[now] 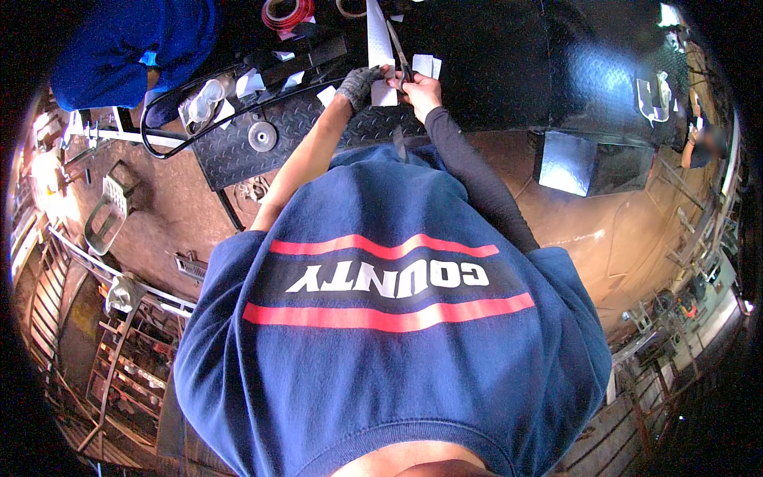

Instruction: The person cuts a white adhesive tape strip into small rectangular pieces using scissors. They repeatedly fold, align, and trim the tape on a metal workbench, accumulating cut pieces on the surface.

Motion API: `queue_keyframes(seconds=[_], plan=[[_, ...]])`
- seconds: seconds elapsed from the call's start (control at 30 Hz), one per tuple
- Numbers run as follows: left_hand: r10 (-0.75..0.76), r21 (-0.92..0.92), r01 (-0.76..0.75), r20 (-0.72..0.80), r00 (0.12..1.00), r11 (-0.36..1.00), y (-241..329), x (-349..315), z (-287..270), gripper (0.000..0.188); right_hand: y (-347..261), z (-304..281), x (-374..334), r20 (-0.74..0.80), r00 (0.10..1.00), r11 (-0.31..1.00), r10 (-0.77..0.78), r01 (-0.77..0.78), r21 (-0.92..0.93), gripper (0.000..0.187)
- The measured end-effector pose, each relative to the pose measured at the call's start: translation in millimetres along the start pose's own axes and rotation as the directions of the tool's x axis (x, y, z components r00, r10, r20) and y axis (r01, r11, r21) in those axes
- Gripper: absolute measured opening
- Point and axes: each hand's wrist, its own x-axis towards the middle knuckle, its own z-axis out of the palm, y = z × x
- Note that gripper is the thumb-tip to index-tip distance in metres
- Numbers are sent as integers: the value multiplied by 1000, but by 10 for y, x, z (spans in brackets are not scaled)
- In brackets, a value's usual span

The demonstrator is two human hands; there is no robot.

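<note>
My left hand [361, 86], in a grey glove with bare fingertips, pinches a long white strip [378, 38] that looks like paper or sticker sheet. A lower piece of it shows below the fingers. My right hand [424, 95], bare below a dark sleeve, is closed around the handles of a pair of scissors [401, 57]. The blades point away from me, along the strip's right edge. Whether they touch it I cannot tell. Small white pieces [427, 65] lie just beyond my right hand.
A red tape roll [288, 13] lies at the far edge of the dark surface. Clear safety goggles [208, 99], white scraps [249, 83] and a grey disc [262, 136] are to the left. Someone in blue [131, 52] is at the far left. A shiny metal box [566, 163] stands right.
</note>
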Motion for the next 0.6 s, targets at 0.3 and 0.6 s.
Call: queue_keyframes(seconds=[0.3, 0.6], plan=[[17, 134, -2, -110, 994, 991, 182, -188, 157, 25, -30, 17, -40, 8, 1000, 993, -11, 12, -118, 17], [28, 196, 2, -153, 988, 981, 196, -188, -75, 37, -414, -368, -67, 219, 946, 898, 238, -129, -420, 52]])
